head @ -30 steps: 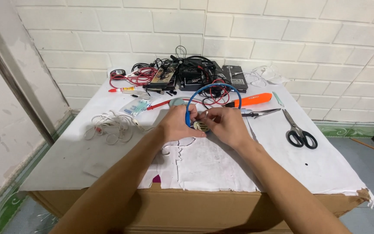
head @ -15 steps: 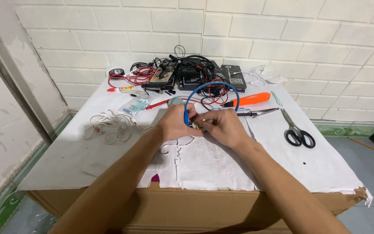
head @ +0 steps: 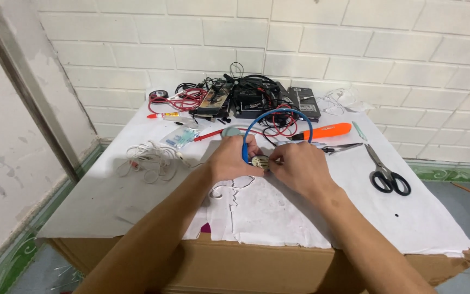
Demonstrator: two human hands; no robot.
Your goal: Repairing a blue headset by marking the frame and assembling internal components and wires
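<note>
My left hand [head: 233, 161] and my right hand [head: 299, 169] meet over the middle of the paper-covered table [head: 104, 196]. Between their fingertips they pinch a small pale plug [head: 260, 161]. A blue cable [head: 276, 114] loops up from it in an arch toward the back of the table. Both hands are closed on the plug and the cable's end. My forearms reach in from the bottom of the view.
Black-handled scissors [head: 386, 173] lie to the right, an orange-handled tool [head: 322, 131] behind my right hand. A tangle of white cord [head: 150, 158] sits left. Black devices [head: 257, 100] and red wires [head: 178, 101] crowd the back by the white brick wall. A cardboard box front shows below.
The hands stay together on the plug and barely shift; the fingers have moved slightly around it. The blue loop keeps its place.
</note>
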